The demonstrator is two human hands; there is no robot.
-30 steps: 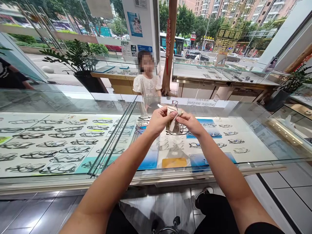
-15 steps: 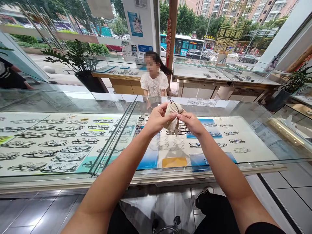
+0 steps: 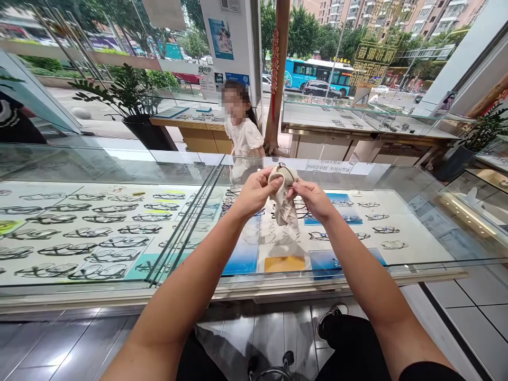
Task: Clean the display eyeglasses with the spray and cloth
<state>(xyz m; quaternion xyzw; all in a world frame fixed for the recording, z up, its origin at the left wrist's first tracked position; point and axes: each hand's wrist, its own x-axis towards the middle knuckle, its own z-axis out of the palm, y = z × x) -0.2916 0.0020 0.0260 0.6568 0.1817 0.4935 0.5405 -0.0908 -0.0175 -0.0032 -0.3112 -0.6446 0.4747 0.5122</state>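
Note:
My left hand [image 3: 256, 193] is closed on a crumpled beige cloth [image 3: 284, 210], its thumb pressed against a fold. The cloth's lower end hangs loose above the glass counter. Partly wrapped in it is what looks like a pair of eyeglasses [image 3: 291, 175], with a thin dark rim showing at the top. My right hand [image 3: 313, 197] pinches the right side of the eyeglasses between thumb and fingertips, close to the cloth. Much of the frame is hidden by cloth and fingers.
The glass display counter [image 3: 341, 288] spans the view, with rows of eyeglasses [image 3: 95, 218] inside. A person in a white top [image 3: 243, 135] is across it. Beyond are a potted plant [image 3: 137, 114] and more showcases [image 3: 357, 119]. A stool base [image 3: 273, 373] shows below.
The cloth has been folded back to the left, baring more of the dark rim, and its end hangs lower. My hands stay nearly in place. The person opposite has shifted left.

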